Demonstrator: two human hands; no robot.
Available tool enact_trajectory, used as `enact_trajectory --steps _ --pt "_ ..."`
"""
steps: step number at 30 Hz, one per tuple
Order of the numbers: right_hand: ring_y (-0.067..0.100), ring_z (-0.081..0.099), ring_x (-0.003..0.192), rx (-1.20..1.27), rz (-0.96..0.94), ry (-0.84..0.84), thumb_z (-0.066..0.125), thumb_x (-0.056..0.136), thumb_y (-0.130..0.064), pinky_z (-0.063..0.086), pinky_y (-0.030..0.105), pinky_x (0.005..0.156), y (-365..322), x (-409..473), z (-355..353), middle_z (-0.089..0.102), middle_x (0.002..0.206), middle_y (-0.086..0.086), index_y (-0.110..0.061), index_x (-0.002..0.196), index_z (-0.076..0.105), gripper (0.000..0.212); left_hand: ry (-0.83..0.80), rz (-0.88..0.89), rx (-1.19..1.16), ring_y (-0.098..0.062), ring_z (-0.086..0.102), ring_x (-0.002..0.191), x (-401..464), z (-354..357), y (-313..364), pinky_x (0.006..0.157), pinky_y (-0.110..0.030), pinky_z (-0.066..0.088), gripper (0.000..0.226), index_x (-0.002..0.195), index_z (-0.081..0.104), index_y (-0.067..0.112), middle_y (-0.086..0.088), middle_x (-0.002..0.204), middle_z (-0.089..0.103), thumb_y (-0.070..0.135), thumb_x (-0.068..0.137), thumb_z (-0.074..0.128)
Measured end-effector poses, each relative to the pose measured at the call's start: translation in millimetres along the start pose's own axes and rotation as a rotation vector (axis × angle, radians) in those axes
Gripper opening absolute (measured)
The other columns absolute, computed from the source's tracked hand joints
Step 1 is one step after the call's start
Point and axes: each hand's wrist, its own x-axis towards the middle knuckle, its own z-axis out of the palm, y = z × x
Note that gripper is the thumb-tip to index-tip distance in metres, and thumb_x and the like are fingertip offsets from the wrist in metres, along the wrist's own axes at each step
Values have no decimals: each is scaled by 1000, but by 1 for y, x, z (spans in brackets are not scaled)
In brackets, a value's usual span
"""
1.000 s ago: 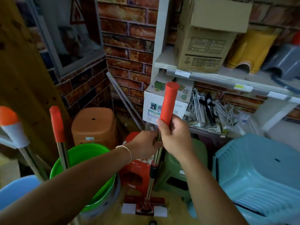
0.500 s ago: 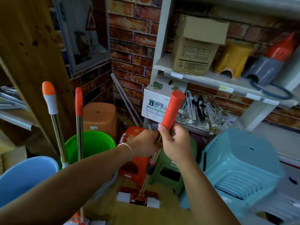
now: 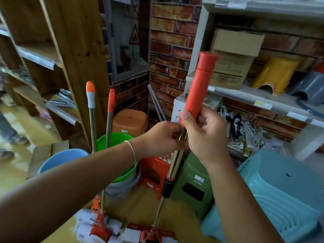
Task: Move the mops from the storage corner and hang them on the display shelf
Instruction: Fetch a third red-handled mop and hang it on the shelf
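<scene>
The mop (image 3: pixel 177 160) rose in both hands, its red grip (image 3: pixel 199 86) climbing toward 12 o'clock and tilting further toward 1 o'clock. The view swung toward 9 o'clock and pulled back, so the two standing mops (image 3: pixel 100 130), the blue bucket (image 3: pixel 57 160) and wooden shelving (image 3: pixel 57 50) came into sight.

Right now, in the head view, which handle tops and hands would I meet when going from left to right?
Orange-and-white mop handle tip → slim red mop handle tip → left hand on the steel pole → thick red handle grip held by the right hand.
</scene>
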Motion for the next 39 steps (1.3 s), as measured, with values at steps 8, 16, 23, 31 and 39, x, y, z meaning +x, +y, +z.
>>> enact_trajectory --steps 8,16,23,31,39 --pt "15 72 79 115 -33 -287 67 92 -32 59 36 76 -56 -15 64 75 81 0 -22 91 72 11 79 -99 5 -39 67 89 -86 -61 -14 80 -56 54 86 99 64 -2 -24 96 69 77 66 67" --pt "18 73 75 267 -57 -534 68 92 -28 61 49 77 -126 -52 172 75 79 4 -16 88 73 13 192 -191 -178 -13 47 67 -219 -138 -16 67 -34 43 18 79 67 25 6 68 50 41 85 69" --pt "20 73 73 362 -125 -698 68 85 -40 60 38 72 -189 -113 294 74 77 7 -14 87 72 27 282 -332 -117 -8 57 72 -350 -219 -42 72 -38 59 39 88 63 -5 -3 75 58 34 94 64" --pt "16 72 75 471 -172 -823 63 82 -44 59 36 72 -254 -188 441 75 81 3 -12 97 70 36 416 -406 -43 -23 62 80 -496 -305 -70 83 -50 57 49 95 62 7 -13 85 62 55 84 57" --pt "12 73 78 576 -229 -947 65 85 -39 61 38 73 -322 -239 587 75 82 -1 -21 99 68 23 670 -543 59 -11 49 69 -617 -390 -89 69 -28 47 24 90 57 7 -8 79 50 27 101 51"
